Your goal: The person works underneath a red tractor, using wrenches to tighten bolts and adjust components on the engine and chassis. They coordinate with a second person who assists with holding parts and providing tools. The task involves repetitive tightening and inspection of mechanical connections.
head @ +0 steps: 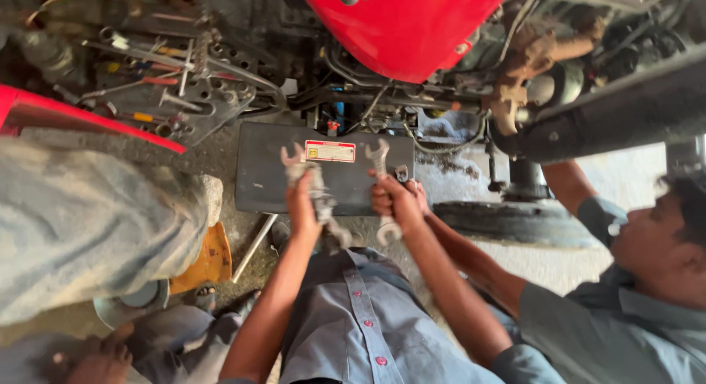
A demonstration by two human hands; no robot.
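Far left: tool tray (pixel 193 99) on the machine's deck, with loose spanners and screwdrivers on it, well away from your hands. Below it, someone's trouser leg (pixel 88 222) fills the left edge; an orange pan (pixel 209 257) sits on the floor beside it.

Centre: dark flat plate (pixel 257 171) with a red-and-white label, under the red body panel (pixel 404 24).

Your left hand (pixel 303 206) is clenched round a double open-ended spanner wrapped in a grey rag (pixel 321 200). The upper jaw sticks out above your fist and the lower end hangs below, in front of the plate.

Your right hand (pixel 393 200) is fisted on a second open-ended spanner (pixel 380 178), held upright with its upper jaw just under the label. A co-worker's hand (pixel 419 196) presses against yours from the right; I can't tell whether it shares the grip.

My read: you're at the sorting or sizing stage, neither spanner on a fastener yet. Next move needs the right jaw size picked and the rag kept clear of that jaw.

Right: the co-worker's arm (pixel 471 263) and grey shirt; tyre (pixel 515 222) behind.
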